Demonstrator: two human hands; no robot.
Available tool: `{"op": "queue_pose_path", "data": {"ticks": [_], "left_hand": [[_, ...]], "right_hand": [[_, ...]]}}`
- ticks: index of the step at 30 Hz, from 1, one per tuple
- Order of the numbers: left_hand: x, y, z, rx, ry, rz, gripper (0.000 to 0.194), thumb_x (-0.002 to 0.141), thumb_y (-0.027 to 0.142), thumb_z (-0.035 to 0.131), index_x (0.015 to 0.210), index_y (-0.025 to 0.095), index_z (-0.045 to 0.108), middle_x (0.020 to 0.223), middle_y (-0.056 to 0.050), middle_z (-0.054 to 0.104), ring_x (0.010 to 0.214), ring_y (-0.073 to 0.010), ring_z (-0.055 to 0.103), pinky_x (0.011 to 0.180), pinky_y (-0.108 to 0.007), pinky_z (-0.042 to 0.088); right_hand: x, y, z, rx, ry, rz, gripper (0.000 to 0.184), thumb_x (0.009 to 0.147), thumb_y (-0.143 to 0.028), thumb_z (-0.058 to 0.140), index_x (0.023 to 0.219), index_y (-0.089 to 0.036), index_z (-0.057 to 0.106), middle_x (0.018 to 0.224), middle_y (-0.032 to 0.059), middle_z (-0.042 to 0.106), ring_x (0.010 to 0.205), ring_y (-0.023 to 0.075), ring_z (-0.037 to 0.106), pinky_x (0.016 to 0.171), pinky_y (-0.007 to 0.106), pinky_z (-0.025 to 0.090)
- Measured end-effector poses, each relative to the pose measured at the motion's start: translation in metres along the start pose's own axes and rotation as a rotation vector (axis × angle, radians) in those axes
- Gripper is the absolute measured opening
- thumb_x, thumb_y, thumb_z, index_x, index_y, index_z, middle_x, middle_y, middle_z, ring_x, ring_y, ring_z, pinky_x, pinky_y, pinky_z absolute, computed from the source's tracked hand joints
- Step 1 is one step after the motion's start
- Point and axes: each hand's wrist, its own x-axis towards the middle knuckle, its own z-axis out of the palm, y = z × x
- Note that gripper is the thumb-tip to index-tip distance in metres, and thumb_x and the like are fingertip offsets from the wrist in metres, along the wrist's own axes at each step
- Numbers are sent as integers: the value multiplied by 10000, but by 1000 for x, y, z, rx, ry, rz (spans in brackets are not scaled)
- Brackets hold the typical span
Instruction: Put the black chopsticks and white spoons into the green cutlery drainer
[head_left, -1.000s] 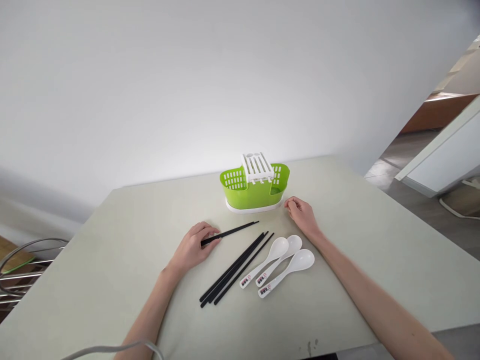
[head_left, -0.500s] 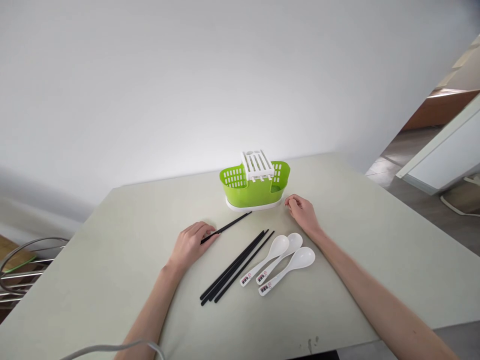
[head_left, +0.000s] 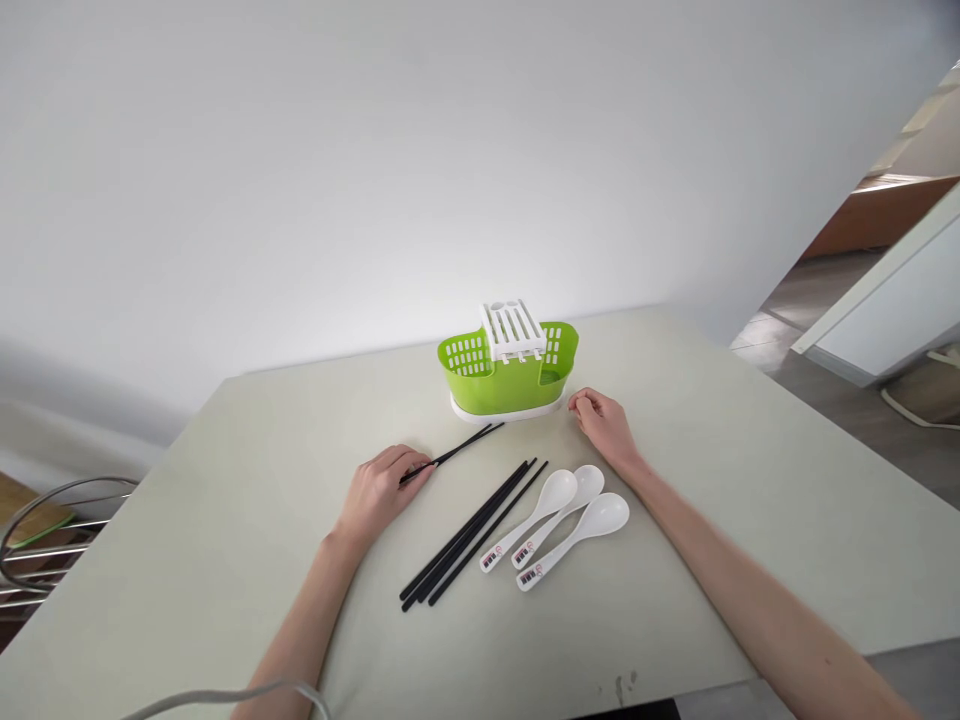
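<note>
Two slim, straight black chopsticks (head_left: 452,454) lay low over the tabletop, their long axis running obliquely from the left hand (head_left: 384,488) away and to the right, narrow tips slightly spread and close to the basket's base. That hand was grasping them, its fingers hiding the thicker ends. The pale grey-green tabletop (head_left: 300,440) met a plain white wall (head_left: 337,200); to the right, grey floor (head_left: 832,290) showed. Just beyond the tips, across their line, stood a bright green, oval perforated basket (head_left: 514,390) with a slotted white rack (head_left: 519,350) bridging its top. The right hand (head_left: 604,428) rested near its right end, fingers loosely curled in. Nearer the person lay a group of black chopsticks (head_left: 465,530), slanting much alike, and three white spoons (head_left: 556,492), bowls pointing away. A grey cable (head_left: 225,694) curved across the lower left.
</note>
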Motion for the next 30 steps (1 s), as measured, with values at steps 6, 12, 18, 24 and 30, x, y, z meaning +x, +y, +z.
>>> {"op": "queue_pose_path", "data": {"ticks": [6, 12, 18, 24, 30], "left_hand": [[0, 2, -2, 24, -28, -23, 262, 1026, 441, 557, 1007, 246, 731, 984, -38, 765, 769, -170, 700, 688, -289, 519], [3, -1, 0, 51, -49, 6, 285, 1065, 415, 481, 1049, 241, 705, 1036, -65, 748, 928, -227, 702, 801, -353, 526], [4, 1, 1, -50, -30, -17, 264, 1072, 406, 450, 1041, 235, 650, 1044, -77, 721, 962, -240, 686, 861, -381, 535], [0, 8, 7, -207, 63, -213, 188, 1084, 391, 390, 1110, 243, 502, 916, -26, 670, 744, -189, 632, 742, -344, 509], [5, 25, 7, -558, 291, -466, 284, 1054, 523, 454, 1018, 241, 472, 740, 37, 492, 616, -142, 464, 597, -286, 403]], "right_hand": [[0, 0, -1, 6, 1, 1, 241, 865, -408, 488, 727, -253, 611, 604, -6, 578, 601, 187, 490, 581, 298, 377], [0, 1, 0, 11, 9, 3, 230, 850, -398, 476, 729, -255, 609, 606, -5, 572, 593, 185, 482, 571, 298, 370], [0, 2, 0, 21, 16, 8, 226, 848, -407, 483, 736, -256, 608, 598, -7, 566, 576, 183, 470, 558, 298, 363], [1, 3, 0, 35, 21, 21, 213, 849, -389, 496, 732, -252, 610, 606, -7, 575, 575, 178, 472, 555, 294, 371], [0, -2, 0, 80, 18, 45, 196, 835, -384, 510, 720, -252, 599, 596, -20, 560, 552, 168, 464, 543, 291, 368]]}}
